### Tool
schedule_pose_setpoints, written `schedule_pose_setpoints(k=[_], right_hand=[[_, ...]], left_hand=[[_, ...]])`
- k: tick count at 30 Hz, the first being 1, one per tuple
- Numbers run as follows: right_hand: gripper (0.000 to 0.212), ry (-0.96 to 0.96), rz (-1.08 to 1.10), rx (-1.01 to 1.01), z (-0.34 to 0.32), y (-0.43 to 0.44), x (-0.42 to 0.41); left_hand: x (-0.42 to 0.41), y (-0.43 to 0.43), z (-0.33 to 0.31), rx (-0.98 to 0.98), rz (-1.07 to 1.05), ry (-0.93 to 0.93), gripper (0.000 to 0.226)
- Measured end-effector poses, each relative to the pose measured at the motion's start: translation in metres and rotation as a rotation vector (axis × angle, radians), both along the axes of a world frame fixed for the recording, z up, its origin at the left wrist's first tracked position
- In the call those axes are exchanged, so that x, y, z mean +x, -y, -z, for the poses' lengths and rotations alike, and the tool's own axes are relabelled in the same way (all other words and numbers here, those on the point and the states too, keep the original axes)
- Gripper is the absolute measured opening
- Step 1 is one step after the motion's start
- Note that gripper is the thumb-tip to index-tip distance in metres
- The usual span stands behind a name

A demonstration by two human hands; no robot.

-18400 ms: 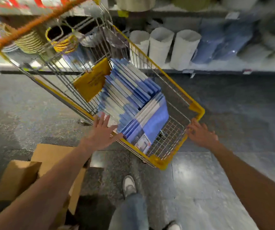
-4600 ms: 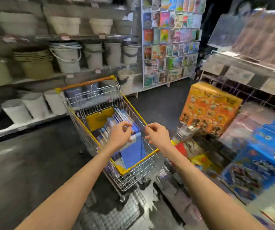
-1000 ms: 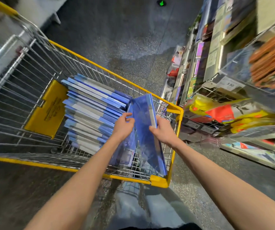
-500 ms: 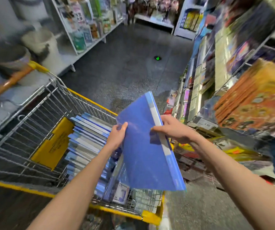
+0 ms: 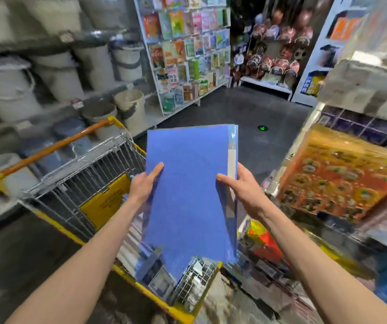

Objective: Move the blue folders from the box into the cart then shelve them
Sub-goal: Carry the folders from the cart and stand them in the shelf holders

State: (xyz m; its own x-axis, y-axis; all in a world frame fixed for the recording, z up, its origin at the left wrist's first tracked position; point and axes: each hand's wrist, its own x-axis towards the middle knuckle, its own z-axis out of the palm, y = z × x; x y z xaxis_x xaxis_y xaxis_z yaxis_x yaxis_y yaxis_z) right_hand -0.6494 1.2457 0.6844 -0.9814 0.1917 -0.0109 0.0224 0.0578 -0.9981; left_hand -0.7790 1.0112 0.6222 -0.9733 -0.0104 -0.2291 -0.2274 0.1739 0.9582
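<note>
Holding one blue folder [image 5: 190, 190] up over the cart [image 5: 89, 169], both hands on its side edges.
Left hand [image 5: 144, 187] pinches the left edge, thumb on the front, fingers hidden behind; right hand [image 5: 242, 191] grips the right edge likewise, beside the pale spine strip. Long axis runs away from the person, top edge toward the aisle.

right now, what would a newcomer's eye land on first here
The big blue folder comes first, held up flat in the middle of the view and hiding part of the wire cart with yellow trim at lower left. Next is the bright orange box on the right, then the rack of colourful cards at the back, top centre.
</note>
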Motion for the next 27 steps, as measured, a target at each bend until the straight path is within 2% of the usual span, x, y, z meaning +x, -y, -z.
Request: schedule_pose_setpoints(k=[3, 10, 14, 17, 20, 22, 24, 27], right_hand=[[0.036, -0.051, 0.003, -0.051, -0.015, -0.006, 0.011], [0.037, -0.158, 0.025, -0.119, -0.078, -0.017, 0.031], [0.04, -0.26, 0.042, -0.078, -0.124, -0.021, 0.057], [0.038, -0.303, 0.042, -0.1, -0.153, -0.024, 0.089], [0.04, -0.314, 0.07, -0.108, -0.17, -0.027, 0.124], [0.046, -0.309, 0.155, -0.083, -0.177, -0.029, 0.15], [0.054, -0.312, 0.257, -0.036, -0.182, -0.035, 0.18], [0.052, -0.33, 0.365, 0.016, -0.198, -0.05, 0.228]], left_hand=[[0.03, 0.007, -0.039, 0.11, -0.053, -0.033, 0.029], [0.081, 0.008, -0.137, 0.163, -0.01, -0.301, 0.013], [0.095, 0.001, -0.183, 0.286, -0.013, -0.425, 0.019], [0.109, -0.009, -0.205, 0.357, 0.041, -0.492, 0.013], [0.13, -0.023, -0.224, 0.441, 0.096, -0.518, 0.025], [0.144, -0.034, -0.235, 0.49, 0.149, -0.528, 0.027], [0.161, -0.05, -0.245, 0.534, 0.214, -0.543, 0.019], [0.193, -0.08, -0.262, 0.58, 0.319, -0.536, 0.014]])
